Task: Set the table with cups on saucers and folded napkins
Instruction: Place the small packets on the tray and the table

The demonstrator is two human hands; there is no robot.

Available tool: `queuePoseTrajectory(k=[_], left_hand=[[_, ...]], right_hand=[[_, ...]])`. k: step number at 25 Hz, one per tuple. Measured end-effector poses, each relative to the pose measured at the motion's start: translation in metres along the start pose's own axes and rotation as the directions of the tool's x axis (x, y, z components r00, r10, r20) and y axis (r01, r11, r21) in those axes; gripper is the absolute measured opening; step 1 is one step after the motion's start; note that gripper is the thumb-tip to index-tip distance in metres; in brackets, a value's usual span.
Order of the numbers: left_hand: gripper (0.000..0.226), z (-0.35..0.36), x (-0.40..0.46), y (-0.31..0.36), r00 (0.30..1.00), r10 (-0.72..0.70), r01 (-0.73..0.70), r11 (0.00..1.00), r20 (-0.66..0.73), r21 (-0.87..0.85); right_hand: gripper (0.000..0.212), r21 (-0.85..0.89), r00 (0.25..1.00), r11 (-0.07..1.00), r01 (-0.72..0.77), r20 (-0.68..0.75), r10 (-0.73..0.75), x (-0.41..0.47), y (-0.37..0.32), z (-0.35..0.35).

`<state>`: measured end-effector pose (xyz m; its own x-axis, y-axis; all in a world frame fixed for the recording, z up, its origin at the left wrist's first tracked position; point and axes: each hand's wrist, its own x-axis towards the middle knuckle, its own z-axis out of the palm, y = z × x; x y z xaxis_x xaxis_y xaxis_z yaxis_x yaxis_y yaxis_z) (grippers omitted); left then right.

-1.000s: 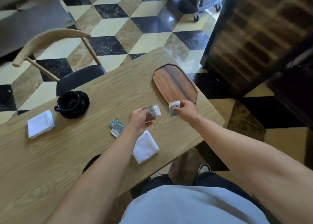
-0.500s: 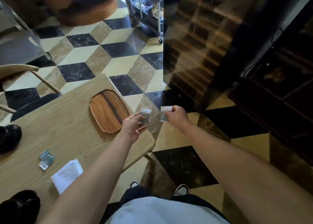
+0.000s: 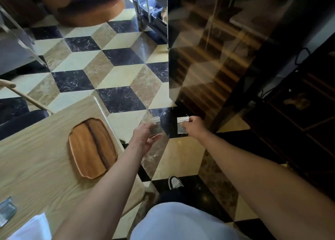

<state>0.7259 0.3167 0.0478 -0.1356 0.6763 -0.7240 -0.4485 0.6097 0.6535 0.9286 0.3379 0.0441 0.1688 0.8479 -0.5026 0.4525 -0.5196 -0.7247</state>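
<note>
My left hand (image 3: 144,135) pinches a small clear packet (image 3: 156,126) out past the table's right edge, over the floor. My right hand (image 3: 194,126) pinches a second small packet (image 3: 182,124) with a white label, just to the right. A third packet (image 3: 6,209) lies on the wooden table (image 3: 36,167) at the lower left, next to a folded white napkin (image 3: 34,228). No cup or saucer is in view.
An oval wooden tray (image 3: 92,147) lies on the table near its right edge. A chair (image 3: 20,102) stands at the far left. A dark glass cabinet (image 3: 226,58) rises on the right, and a wheeled cart (image 3: 150,13) stands at the back.
My view has swung right, away from the table. Both hands, each still pinching a packet, have moved off the tabletop and now hang over the floor. The black cup has left the view.
</note>
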Motion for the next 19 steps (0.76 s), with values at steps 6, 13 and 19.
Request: queuePoseTrajectory(k=[6, 13, 19], left_hand=[[0.012, -0.007, 0.049, 0.053, 0.991, 0.018, -0.036, 0.991, -0.135, -0.132], [0.01, -0.084, 0.072, 0.087, 0.887, -0.001, -0.146, 0.948, -0.463, -0.282], [0.012, -0.127, 0.05, 0.089, 0.674, -0.118, -0.298, 0.859, -0.729, -0.415]], right_hand=[[0.018, -0.172, 0.991, 0.982, 0.072, 0.121, -0.051, 0.069, -0.067, 0.028], [0.017, -0.374, 0.867, 0.866, 0.333, 0.481, -0.126, 0.126, -0.148, 0.123], [0.021, -0.367, 0.548, 0.601, 0.71, 0.824, -0.144, 0.139, -0.212, 0.212]])
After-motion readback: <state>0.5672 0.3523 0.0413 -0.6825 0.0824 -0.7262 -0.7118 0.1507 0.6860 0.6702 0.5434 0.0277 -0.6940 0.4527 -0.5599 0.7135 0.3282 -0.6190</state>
